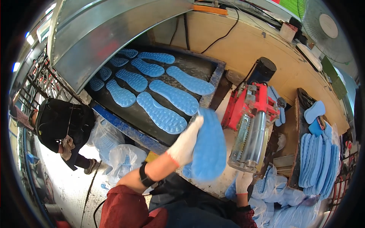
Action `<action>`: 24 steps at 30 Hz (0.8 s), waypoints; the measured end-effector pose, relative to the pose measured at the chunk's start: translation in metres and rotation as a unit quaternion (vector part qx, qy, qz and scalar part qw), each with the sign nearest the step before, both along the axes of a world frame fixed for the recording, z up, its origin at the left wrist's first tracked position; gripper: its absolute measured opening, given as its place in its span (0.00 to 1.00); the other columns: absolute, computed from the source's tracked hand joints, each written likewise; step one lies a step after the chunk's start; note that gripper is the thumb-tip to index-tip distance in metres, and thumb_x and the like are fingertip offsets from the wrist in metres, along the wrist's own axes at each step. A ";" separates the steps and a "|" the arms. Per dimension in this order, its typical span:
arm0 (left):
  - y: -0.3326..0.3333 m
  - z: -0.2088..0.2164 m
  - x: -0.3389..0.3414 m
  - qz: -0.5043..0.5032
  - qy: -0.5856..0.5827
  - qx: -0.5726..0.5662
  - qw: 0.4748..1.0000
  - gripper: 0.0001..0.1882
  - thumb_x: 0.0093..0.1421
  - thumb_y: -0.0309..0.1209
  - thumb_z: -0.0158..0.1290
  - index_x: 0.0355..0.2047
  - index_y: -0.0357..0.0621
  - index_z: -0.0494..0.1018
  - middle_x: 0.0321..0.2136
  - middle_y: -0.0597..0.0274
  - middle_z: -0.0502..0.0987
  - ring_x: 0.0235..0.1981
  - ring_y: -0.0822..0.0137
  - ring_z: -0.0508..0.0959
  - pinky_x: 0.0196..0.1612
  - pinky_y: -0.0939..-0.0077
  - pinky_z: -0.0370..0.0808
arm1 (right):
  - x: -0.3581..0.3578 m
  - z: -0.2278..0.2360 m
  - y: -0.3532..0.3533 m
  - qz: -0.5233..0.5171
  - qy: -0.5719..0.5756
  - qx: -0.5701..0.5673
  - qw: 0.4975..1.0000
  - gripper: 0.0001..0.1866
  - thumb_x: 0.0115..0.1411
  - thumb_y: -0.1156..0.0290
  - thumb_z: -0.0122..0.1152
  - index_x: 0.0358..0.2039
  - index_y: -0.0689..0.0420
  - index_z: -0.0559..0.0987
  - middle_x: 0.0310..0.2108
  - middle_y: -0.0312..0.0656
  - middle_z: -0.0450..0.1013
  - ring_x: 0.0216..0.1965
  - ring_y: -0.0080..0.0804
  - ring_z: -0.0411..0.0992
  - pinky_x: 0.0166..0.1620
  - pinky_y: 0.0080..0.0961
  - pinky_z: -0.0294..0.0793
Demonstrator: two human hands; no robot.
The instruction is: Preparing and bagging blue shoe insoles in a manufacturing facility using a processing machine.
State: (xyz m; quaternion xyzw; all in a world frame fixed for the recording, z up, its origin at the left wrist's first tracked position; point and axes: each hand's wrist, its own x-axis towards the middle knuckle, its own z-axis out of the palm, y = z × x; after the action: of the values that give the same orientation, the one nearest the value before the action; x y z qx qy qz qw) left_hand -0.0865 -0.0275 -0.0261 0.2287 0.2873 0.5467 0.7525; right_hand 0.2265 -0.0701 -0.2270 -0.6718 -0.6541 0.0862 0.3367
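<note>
My left hand [187, 141], in a white glove, grips a blue insole [210, 150] by its edge, and the insole is slightly blurred. Just beyond it, several blue bumpy insoles [161, 114] lie in rows on a dark conveyor belt [190, 65]. At the lower right, my gloved right hand [243, 184] is beneath the front end of a red roller machine [249, 125] with a shiny metal roller. The machine hides the fingers of that hand. Beside it on the left shows part of another blue piece [230, 190]; whether the hand touches it I cannot tell.
A metal hood [114, 34] covers the belt's far left part. Stacked blue insoles [317, 163] stand on a board at the right, above plastic bags [268, 186]. Another person [64, 121] in black is at the left, beside clear bags [123, 157]. A fan [327, 26] is at upper right.
</note>
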 end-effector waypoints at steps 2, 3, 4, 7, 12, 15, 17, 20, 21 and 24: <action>0.047 -0.002 -0.008 0.071 -0.060 -0.014 0.996 0.24 0.71 0.47 0.38 0.56 0.41 0.66 0.50 0.58 0.74 0.52 0.61 0.74 0.58 0.65 0.70 | -0.002 -0.001 0.001 -0.017 0.041 0.029 0.999 0.13 0.61 0.65 0.54 0.38 0.60 0.80 0.37 0.55 0.76 0.39 0.55 0.75 0.43 0.45 0.74; 0.078 -0.004 -0.016 0.086 -0.077 -0.025 0.993 0.26 0.71 0.48 0.39 0.55 0.39 0.67 0.51 0.55 0.73 0.52 0.59 0.74 0.59 0.64 0.69 | -0.002 -0.002 0.001 0.000 0.049 0.028 0.998 0.13 0.61 0.65 0.54 0.38 0.60 0.80 0.37 0.55 0.76 0.39 0.55 0.75 0.43 0.45 0.74; 0.109 -0.005 -0.024 0.090 -0.110 -0.006 0.990 0.27 0.71 0.49 0.39 0.55 0.38 0.67 0.52 0.53 0.73 0.53 0.57 0.73 0.60 0.62 0.68 | -0.002 -0.002 0.001 -0.001 0.031 0.052 0.998 0.13 0.61 0.65 0.55 0.37 0.61 0.80 0.36 0.54 0.76 0.39 0.54 0.75 0.42 0.44 0.74; 0.196 -0.009 -0.043 0.107 -0.204 -0.009 0.973 0.29 0.70 0.52 0.38 0.53 0.39 0.68 0.53 0.56 0.73 0.55 0.57 0.71 0.61 0.61 0.66 | -0.001 -0.005 0.000 -0.012 0.040 0.067 0.997 0.11 0.61 0.67 0.55 0.33 0.63 0.79 0.34 0.52 0.77 0.38 0.50 0.76 0.41 0.40 0.74; 0.295 -0.027 -0.066 0.223 -0.196 -0.096 0.950 0.25 0.69 0.51 0.41 0.51 0.43 0.70 0.52 0.59 0.74 0.55 0.56 0.72 0.62 0.56 0.66 | 0.008 -0.015 -0.006 -0.008 -0.009 -0.020 1.000 0.10 0.59 0.70 0.56 0.37 0.62 0.78 0.35 0.48 0.77 0.40 0.44 0.76 0.41 0.37 0.74; 0.326 -0.055 -0.085 0.231 -0.118 -0.074 0.963 0.28 0.68 0.50 0.42 0.58 0.42 0.64 0.57 0.55 0.71 0.59 0.54 0.69 0.63 0.55 0.64 | 0.012 -0.021 -0.011 -0.010 -0.176 0.012 0.984 0.12 0.58 0.70 0.55 0.41 0.61 0.77 0.38 0.47 0.78 0.44 0.40 0.75 0.43 0.36 0.74; 0.345 -0.069 -0.089 0.242 -0.170 -0.120 0.948 0.28 0.68 0.50 0.42 0.58 0.41 0.63 0.57 0.52 0.70 0.60 0.53 0.68 0.63 0.54 0.64 | 0.013 -0.024 -0.011 -0.007 -0.133 -0.001 0.991 0.12 0.58 0.70 0.54 0.41 0.61 0.77 0.38 0.48 0.77 0.44 0.42 0.75 0.44 0.36 0.74; 0.354 -0.065 -0.097 0.281 -0.020 -0.094 0.955 0.31 0.66 0.50 0.43 0.58 0.36 0.63 0.57 0.48 0.70 0.60 0.49 0.68 0.60 0.53 0.66 | 0.015 -0.024 -0.010 -0.005 -0.080 -0.015 0.997 0.12 0.59 0.70 0.54 0.41 0.61 0.78 0.39 0.49 0.77 0.45 0.44 0.75 0.45 0.37 0.73; 0.350 -0.058 -0.096 0.291 0.074 -0.109 0.948 0.32 0.65 0.49 0.45 0.58 0.34 0.63 0.57 0.45 0.70 0.58 0.48 0.69 0.58 0.52 0.68 | 0.015 -0.024 -0.009 -0.006 -0.067 -0.018 0.998 0.12 0.59 0.69 0.54 0.41 0.61 0.78 0.39 0.49 0.77 0.45 0.45 0.74 0.45 0.37 0.73; 0.318 -0.022 -0.083 0.305 0.387 -0.082 0.866 0.36 0.61 0.49 0.50 0.57 0.29 0.63 0.56 0.37 0.68 0.58 0.43 0.69 0.58 0.55 0.67 | 0.016 -0.021 -0.010 -0.007 -0.031 -0.032 0.999 0.13 0.60 0.69 0.54 0.42 0.61 0.78 0.40 0.50 0.77 0.45 0.47 0.74 0.47 0.38 0.73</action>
State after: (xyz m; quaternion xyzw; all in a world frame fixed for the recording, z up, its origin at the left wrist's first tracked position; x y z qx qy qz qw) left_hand -0.1696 0.2901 -0.0479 0.2603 0.6548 0.5911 0.3925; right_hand 0.2421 -0.0801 -0.2480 -0.6892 -0.6562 0.0839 0.2955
